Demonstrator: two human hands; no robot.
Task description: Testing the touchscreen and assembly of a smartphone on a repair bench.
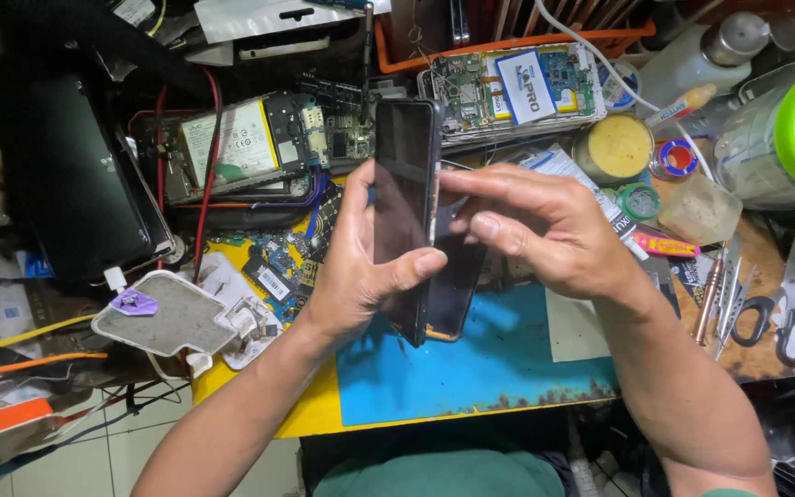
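Left hand [361, 267] clamps the dark phone [407, 184] upright above the blue mat [489, 359], right hand [545, 225] pinching at its edge where the screen panel [457, 285] hangs loose, and a hard tug could crack that glass

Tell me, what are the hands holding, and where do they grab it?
A dark phone, upright. The left hand grips its lower half, thumb across the screen; the right hand pinches its right edge.
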